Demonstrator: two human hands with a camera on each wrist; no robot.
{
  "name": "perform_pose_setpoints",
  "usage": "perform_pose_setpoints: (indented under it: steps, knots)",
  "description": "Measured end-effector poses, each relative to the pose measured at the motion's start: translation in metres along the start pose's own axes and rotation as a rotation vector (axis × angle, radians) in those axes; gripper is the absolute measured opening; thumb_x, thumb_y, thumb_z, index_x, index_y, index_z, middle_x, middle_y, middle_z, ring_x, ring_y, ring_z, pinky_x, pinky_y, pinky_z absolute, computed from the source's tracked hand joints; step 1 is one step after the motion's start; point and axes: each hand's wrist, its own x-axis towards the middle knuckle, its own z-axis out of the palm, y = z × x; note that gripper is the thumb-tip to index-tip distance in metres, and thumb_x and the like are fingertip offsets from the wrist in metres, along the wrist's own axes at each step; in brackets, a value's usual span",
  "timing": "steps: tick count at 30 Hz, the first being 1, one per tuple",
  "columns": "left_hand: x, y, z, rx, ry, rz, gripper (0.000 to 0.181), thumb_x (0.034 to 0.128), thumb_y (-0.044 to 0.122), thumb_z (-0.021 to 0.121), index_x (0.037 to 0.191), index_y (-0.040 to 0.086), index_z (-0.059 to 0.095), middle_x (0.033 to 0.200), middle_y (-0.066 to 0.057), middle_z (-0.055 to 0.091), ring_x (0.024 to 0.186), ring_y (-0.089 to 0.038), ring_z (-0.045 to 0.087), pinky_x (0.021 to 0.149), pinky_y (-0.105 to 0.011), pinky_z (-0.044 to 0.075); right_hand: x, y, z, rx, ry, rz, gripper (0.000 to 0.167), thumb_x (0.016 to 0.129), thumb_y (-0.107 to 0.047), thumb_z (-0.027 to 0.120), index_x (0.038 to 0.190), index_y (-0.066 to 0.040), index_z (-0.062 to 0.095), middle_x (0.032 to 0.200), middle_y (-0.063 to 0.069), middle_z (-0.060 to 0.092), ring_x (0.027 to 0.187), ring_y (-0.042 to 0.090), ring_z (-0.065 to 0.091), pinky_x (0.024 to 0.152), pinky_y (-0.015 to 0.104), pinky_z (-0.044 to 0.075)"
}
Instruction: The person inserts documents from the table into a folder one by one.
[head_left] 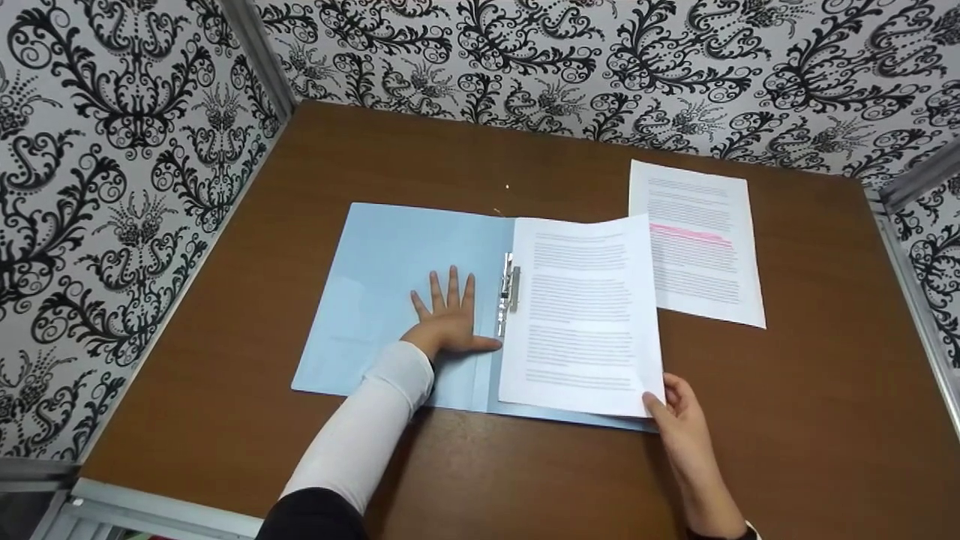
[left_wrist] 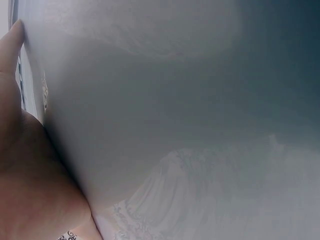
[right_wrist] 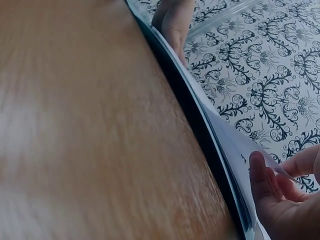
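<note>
A light blue file folder point(head_left: 375, 300) lies spread on the brown table, with a metal clip fastener point(head_left: 508, 292) along its fold. My left hand point(head_left: 446, 326) rests flat on the folder's left cover, fingers spread, thumb reaching toward the fastener. On the right side lies a printed sheet of paper point(head_left: 577, 315), its right edge lifted. My right hand point(head_left: 684, 412) pinches that sheet at its lower right corner between thumb and fingers. In the right wrist view the pinched sheet point(right_wrist: 235, 140) curves up from the folder. The left wrist view shows mostly the folder's glossy surface point(left_wrist: 175, 110), blurred.
Another printed sheet with a pink highlighted line point(head_left: 697, 270) lies to the right, its left part under the lifted sheet. Patterned black and white panels point(head_left: 480, 67) stand behind and at the sides of the table point(head_left: 810, 390). Tiny white specks lie above the folder.
</note>
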Motion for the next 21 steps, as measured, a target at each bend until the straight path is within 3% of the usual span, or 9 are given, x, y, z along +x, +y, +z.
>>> perform_pose_setpoints:
  steps: [3,6,14,21]
  knots:
    - [-0.0008,0.0002,-0.0006,0.001,-0.004,-0.002,0.123,0.0762,0.071,0.064,0.155,0.017,-0.014,0.157,-0.011,-0.032,0.139,-0.04,-0.036,0.106,-0.068,-0.02,-0.0006,-0.0003,-0.0003,-0.081,-0.001,-0.012,0.045,0.097,0.002,0.048,0.138,0.01,0.032,0.134,0.027,0.047,0.093,-0.009,0.052,0.08,0.007,0.044]
    - [-0.002,0.0004,-0.0009,-0.006,-0.007,-0.002,0.123,0.0764,0.07,0.064,0.155,0.016,-0.014,0.157,-0.012,-0.031,0.139,-0.039,-0.036,0.106,-0.067,-0.02,-0.0003,-0.0004,-0.0011,-0.136,-0.013,-0.046,0.05,0.096,0.004,0.049,0.142,0.01,0.029,0.14,0.031,0.041,0.096,-0.014,0.047,0.081,0.004,0.042]
    - [-0.0032,0.0015,-0.0014,0.004,-0.008,-0.01,0.123,0.0763,0.071,0.063,0.155,0.016,-0.013,0.157,-0.012,-0.031,0.139,-0.04,-0.035,0.106,-0.067,-0.02,0.0009,0.0014,-0.0019,-0.175,-0.01,-0.15,0.06,0.093,0.008,0.052,0.148,0.001,0.028,0.126,0.027,0.051,0.089,-0.007,0.056,0.072,0.011,0.048]
    - [-0.0035,0.0023,-0.0019,0.003,-0.009,-0.01,0.123,0.0758,0.071,0.064,0.155,0.017,-0.013,0.157,-0.012,-0.031,0.139,-0.04,-0.035,0.106,-0.067,-0.019,0.0025,0.0003,-0.0027,-0.295,0.002,-0.098,0.06,0.094,0.004,0.054,0.148,0.0,0.03,0.126,0.023,0.05,0.087,-0.002,0.053,0.072,0.011,0.045]
